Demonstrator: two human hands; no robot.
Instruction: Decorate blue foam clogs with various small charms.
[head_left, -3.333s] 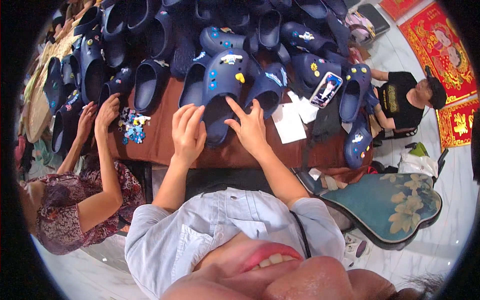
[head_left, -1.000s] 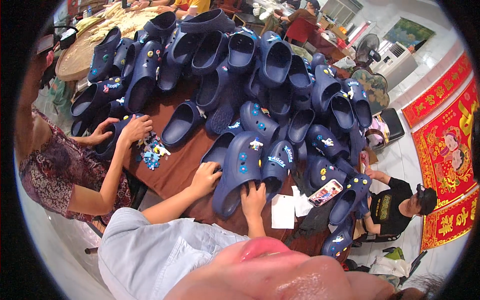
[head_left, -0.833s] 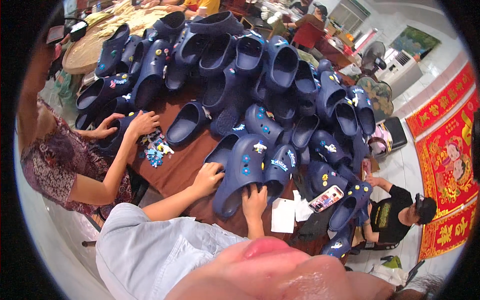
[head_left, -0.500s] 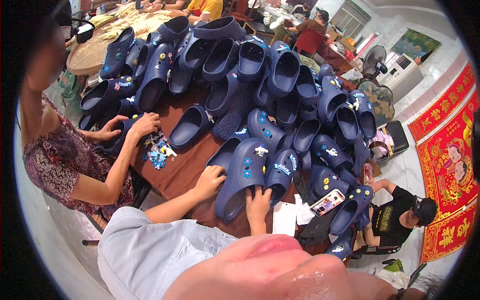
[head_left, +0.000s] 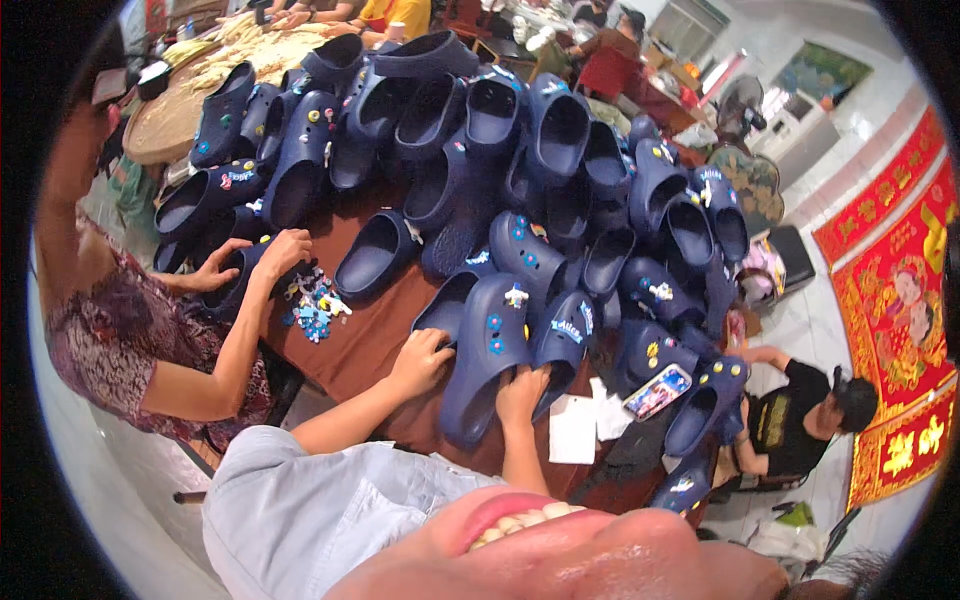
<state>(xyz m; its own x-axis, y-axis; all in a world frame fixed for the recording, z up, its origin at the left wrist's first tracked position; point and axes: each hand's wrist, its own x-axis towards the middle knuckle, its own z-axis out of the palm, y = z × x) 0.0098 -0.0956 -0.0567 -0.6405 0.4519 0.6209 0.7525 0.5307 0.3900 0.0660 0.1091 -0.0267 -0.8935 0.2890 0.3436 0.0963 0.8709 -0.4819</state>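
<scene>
A navy clog (head_left: 488,350) with blue flower charms and a small white figure charm lies tilted before me, its opening toward me. My right hand (head_left: 521,395) reaches into its opening and grips it, fingertips hidden inside. My left hand (head_left: 420,360) is closed, fingers curled at the clog's left side, by the heel rim of another navy clog (head_left: 448,305) behind it. Which of the two rims those fingers hold is hard to see. Against the right side rests a third clog (head_left: 562,345) with a blue lettered charm.
Navy clogs (head_left: 430,110) are heaped across the brown-covered table (head_left: 345,350). Loose charms (head_left: 318,305) lie left, beside a co-worker's hands (head_left: 285,255) on another clog. White papers (head_left: 573,430) and a phone (head_left: 657,391) sit right. A person in black (head_left: 795,420) is at the right.
My right hand's fingers have bent further into the clog's opening, and the clog has shifted slightly. My left hand stays almost in place. The view has moved a little.
</scene>
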